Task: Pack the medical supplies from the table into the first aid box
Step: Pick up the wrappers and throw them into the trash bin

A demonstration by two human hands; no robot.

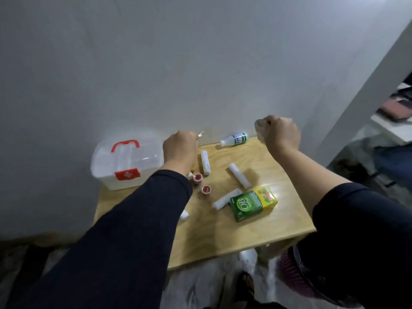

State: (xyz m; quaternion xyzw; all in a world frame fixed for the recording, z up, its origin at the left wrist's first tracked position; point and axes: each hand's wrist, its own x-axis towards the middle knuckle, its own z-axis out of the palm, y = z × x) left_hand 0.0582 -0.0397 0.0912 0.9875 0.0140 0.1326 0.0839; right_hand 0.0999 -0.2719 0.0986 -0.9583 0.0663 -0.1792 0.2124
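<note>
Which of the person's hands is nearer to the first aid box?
Left. The left hand hangs closed just beside the first aid box, at its right edge. The right hand is raised far across the table, near the white bottle.

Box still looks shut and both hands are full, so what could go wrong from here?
1. The first aid box is closed and overhangs the table edge at the left; opening it one-handed might tip it off.
2. The left hand and right hand are both clenched on small items, so something may drop.
3. The gauze rolls and the white bottle lie on their sides and could roll if a sleeve brushes them.
</note>
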